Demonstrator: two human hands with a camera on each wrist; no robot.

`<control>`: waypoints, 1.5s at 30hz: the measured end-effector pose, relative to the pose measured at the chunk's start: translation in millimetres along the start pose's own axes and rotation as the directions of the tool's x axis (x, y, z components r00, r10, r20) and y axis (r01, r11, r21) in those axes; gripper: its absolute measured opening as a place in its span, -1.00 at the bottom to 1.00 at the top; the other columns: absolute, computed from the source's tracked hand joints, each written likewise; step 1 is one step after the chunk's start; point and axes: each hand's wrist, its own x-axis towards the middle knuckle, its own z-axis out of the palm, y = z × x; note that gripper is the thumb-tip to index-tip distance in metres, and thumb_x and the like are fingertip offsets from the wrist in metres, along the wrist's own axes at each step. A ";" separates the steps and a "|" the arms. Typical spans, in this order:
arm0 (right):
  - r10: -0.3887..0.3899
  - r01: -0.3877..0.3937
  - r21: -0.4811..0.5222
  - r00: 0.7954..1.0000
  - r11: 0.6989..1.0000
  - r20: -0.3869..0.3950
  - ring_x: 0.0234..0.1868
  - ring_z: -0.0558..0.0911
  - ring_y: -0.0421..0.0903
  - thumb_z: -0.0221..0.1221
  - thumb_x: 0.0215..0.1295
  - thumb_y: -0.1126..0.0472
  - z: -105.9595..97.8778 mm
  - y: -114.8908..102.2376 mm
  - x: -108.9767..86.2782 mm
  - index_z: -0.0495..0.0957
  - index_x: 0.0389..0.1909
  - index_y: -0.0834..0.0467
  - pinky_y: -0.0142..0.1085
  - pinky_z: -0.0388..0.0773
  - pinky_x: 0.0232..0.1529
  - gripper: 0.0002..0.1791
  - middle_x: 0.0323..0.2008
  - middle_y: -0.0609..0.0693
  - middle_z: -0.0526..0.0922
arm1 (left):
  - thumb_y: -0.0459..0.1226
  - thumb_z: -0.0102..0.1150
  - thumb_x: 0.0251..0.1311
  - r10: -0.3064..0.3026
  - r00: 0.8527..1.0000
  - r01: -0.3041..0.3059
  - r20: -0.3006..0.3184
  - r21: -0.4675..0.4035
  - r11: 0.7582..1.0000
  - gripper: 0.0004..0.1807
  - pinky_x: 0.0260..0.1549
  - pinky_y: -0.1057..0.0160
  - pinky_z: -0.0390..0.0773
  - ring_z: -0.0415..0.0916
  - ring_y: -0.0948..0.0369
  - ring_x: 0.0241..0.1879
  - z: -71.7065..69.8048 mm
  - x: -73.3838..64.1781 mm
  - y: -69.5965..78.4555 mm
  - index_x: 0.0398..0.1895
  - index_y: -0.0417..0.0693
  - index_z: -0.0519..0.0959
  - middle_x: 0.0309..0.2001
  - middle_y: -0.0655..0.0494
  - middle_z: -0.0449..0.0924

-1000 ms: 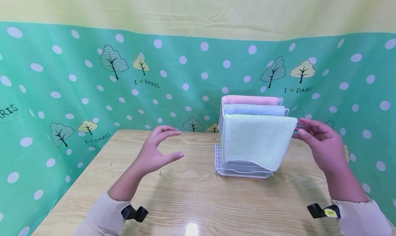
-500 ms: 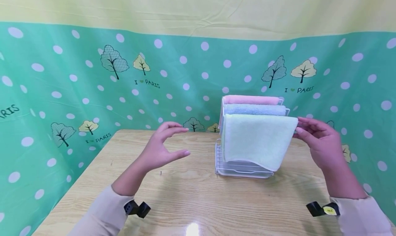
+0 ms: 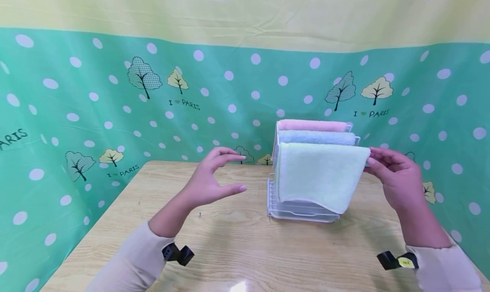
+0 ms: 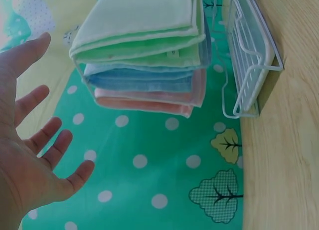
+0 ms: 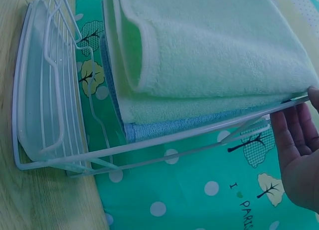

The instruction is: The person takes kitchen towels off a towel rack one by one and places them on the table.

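A white wire towel rack point(image 3: 302, 216) stands on the wooden table with three folded towels over its bars. The pale green towel point(image 3: 321, 173) hangs in front, the blue towel point(image 3: 317, 137) behind it and the pink towel point(image 3: 311, 125) at the back. My right hand point(image 3: 398, 177) pinches the rack's upper right corner, beside the green towel's edge. In the right wrist view, the rack's side wire point(image 5: 199, 132) runs between thumb and fingers. Left of the rack, my left hand point(image 3: 212, 179) is in the air, thumb and fingers spread apart, holding nothing.
The wooden table point(image 3: 245, 249) reaches back to a green polka-dot curtain point(image 3: 214, 83) with printed trees. A shallow white tray point(image 5: 37, 85) sits in the rack's base. A tiny dark speck point(image 3: 200, 214) lies on the table to the left.
My left hand has moved rightward, closer to the rack. My right thumb and fingers have come in against the rack's upper right corner. Rack and towels stay in place.
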 end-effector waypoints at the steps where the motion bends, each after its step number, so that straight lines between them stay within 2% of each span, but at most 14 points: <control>1: 0.006 -0.006 -0.005 1.000 1.000 -0.008 -0.18 0.64 -0.17 0.29 0.22 0.38 -0.4 0.0 -0.4 0.55 0.10 0.34 -0.39 0.62 -0.21 -0.59 -0.12 0.00 0.63 | -0.10 0.55 -0.10 -0.001 1.000 0.001 0.005 -0.008 1.000 -0.37 0.14 -0.10 0.38 0.31 0.15 0.19 1.5 1.1 0.8 0.15 0.12 0.59 0.16 0.16 0.38; 5: 0.009 -0.010 -0.020 0.999 1.000 -0.039 -0.20 0.65 -0.17 0.30 0.21 0.36 -0.9 -1.2 -0.6 0.55 0.09 0.35 -0.39 0.62 -0.22 -0.59 -0.12 0.00 0.63 | -0.09 0.55 -0.10 0.000 1.000 0.001 0.025 -0.027 1.000 -0.37 0.16 -0.08 0.38 0.30 0.19 0.20 6.9 5.6 3.4 0.15 0.17 0.59 0.16 0.22 0.36; 12: -0.022 0.024 0.030 0.998 0.999 -0.056 -0.24 0.67 -0.16 0.32 0.17 0.40 4.2 -1.7 1.9 0.59 0.01 0.38 -0.34 0.64 -0.24 -0.64 -0.19 0.00 0.68 | -0.12 0.56 -0.11 0.024 0.999 -0.023 0.036 -0.043 0.999 -0.37 0.16 -0.02 0.40 0.32 0.24 0.17 11.7 12.8 8.2 0.14 0.14 0.60 0.13 0.26 0.38; 22: -0.043 0.043 0.002 0.997 0.999 -0.061 -0.25 0.64 -0.17 0.30 0.19 0.38 6.2 2.5 2.2 0.60 -0.05 0.37 -0.36 0.65 -0.27 -0.71 -0.21 0.00 0.65 | -0.12 0.58 -0.13 0.061 0.997 -0.059 0.048 -0.047 0.997 -0.36 0.11 0.03 0.42 0.34 0.21 0.17 17.2 26.9 14.2 0.13 0.08 0.61 0.15 0.17 0.43; 26: -0.043 0.037 -0.112 0.998 0.993 -0.053 -0.27 0.62 -0.16 0.26 0.24 0.40 4.4 11.1 -0.1 0.60 -0.13 0.35 -0.40 0.64 -0.29 -0.81 -0.24 -0.01 0.63 | -0.16 0.57 -0.12 0.061 0.997 -0.058 0.043 -0.080 0.995 -0.39 0.00 0.06 0.47 0.35 0.20 0.14 19.5 32.9 16.0 0.10 0.04 0.62 0.13 0.15 0.47; 28: -0.030 0.021 -0.216 0.999 0.976 -0.038 -0.30 0.62 -0.19 0.22 0.28 0.42 3.4 18.1 -2.8 0.60 -0.17 0.34 -0.42 0.64 -0.30 -0.87 -0.26 -0.05 0.62 | -0.19 0.57 -0.12 0.055 0.998 -0.050 0.042 -0.104 0.993 -0.40 -0.02 0.08 0.49 0.37 0.18 0.13 20.7 34.9 16.6 0.10 0.02 0.63 0.11 0.17 0.48; 31: 0.001 -0.009 -0.276 1.000 0.961 -0.027 -0.31 0.63 -0.21 0.21 0.29 0.42 2.1 26.3 -6.0 0.58 -0.16 0.33 -0.43 0.64 -0.31 -0.87 -0.27 -0.08 0.62 | -0.20 0.57 -0.11 0.041 0.998 -0.035 0.048 -0.125 0.992 -0.41 -0.02 0.10 0.50 0.38 0.18 0.12 22.0 37.2 17.1 0.10 0.02 0.63 0.10 0.19 0.48; 37: -0.030 0.020 -0.192 0.998 0.981 -0.048 -0.18 0.62 -0.16 0.29 0.24 0.32 3.8 20.8 -0.9 0.54 0.04 0.31 -0.46 0.61 -0.21 -0.65 -0.15 -0.01 0.62 | -0.18 0.55 -0.09 0.033 0.997 -0.024 0.063 -0.138 0.990 -0.41 0.00 0.09 0.50 0.38 0.18 0.12 23.7 42.5 19.0 0.11 0.04 0.62 0.11 0.20 0.46; 40: -0.036 0.028 -0.183 0.998 0.983 -0.041 -0.14 0.61 -0.15 0.30 0.24 0.31 6.1 15.1 2.8 0.54 0.08 0.28 -0.48 0.59 -0.18 -0.61 -0.11 0.00 0.61 | -0.18 0.54 -0.08 0.035 0.997 -0.024 0.073 -0.138 0.990 -0.40 0.00 0.08 0.50 0.39 0.18 0.12 24.6 45.7 20.6 0.12 0.00 0.61 0.12 0.21 0.45; 45: -0.047 0.038 -0.172 0.998 0.984 -0.049 -0.17 0.61 -0.14 0.28 0.25 0.32 9.5 11.2 5.9 0.54 0.09 0.30 -0.47 0.60 -0.20 -0.61 -0.12 0.02 0.61 | -0.17 0.54 -0.07 0.049 0.995 -0.037 0.082 -0.134 0.990 -0.41 -0.02 0.09 0.52 0.40 0.15 0.11 26.4 52.4 23.5 0.12 -0.04 0.61 0.10 0.22 0.45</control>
